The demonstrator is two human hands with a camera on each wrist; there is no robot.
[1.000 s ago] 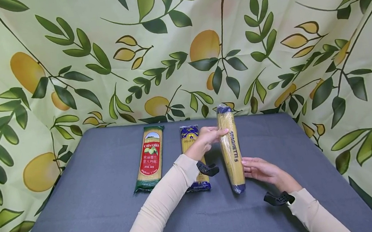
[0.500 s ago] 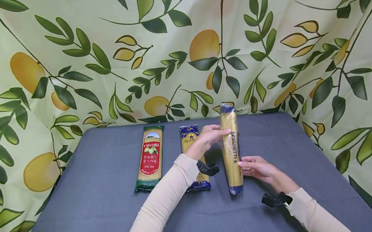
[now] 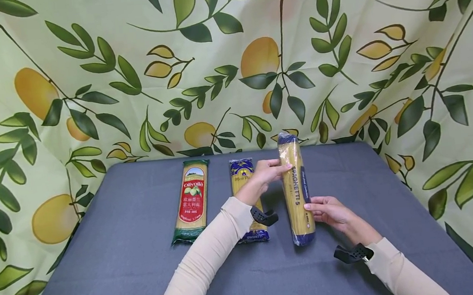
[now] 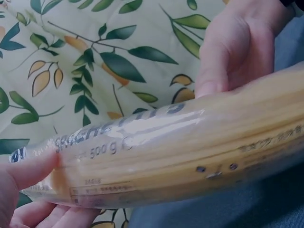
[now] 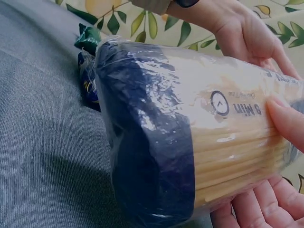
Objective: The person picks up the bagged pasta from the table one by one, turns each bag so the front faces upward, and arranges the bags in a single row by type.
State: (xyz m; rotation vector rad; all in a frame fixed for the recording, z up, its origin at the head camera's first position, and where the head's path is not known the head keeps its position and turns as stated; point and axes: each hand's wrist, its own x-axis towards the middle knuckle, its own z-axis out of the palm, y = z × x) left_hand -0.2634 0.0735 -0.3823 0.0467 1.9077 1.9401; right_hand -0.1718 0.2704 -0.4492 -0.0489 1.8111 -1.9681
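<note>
A long clear pack of spaghetti with dark blue ends (image 3: 295,194) is held just above the grey table (image 3: 124,272), pointing away from me. My left hand (image 3: 272,170) grips its far half from the left side. My right hand (image 3: 324,208) holds the near half, thumb on the side and fingers underneath. In the right wrist view the pack's blue near end (image 5: 147,142) fills the frame, with my right fingers (image 5: 285,121) on it and the left hand (image 5: 247,33) beyond. The left wrist view shows the pack (image 4: 166,152) between both hands.
Two more spaghetti packs lie flat on the table, side by side: a red-labelled green one (image 3: 191,200) at the left and a blue one (image 3: 241,173), partly hidden by my left forearm. A leaf-and-lemon cloth (image 3: 228,63) walls in the table's back and sides.
The held pack has rolled about its long axis, so its printed label now faces up more and a blue side strip shows. My right hand shifted slightly up along it.
</note>
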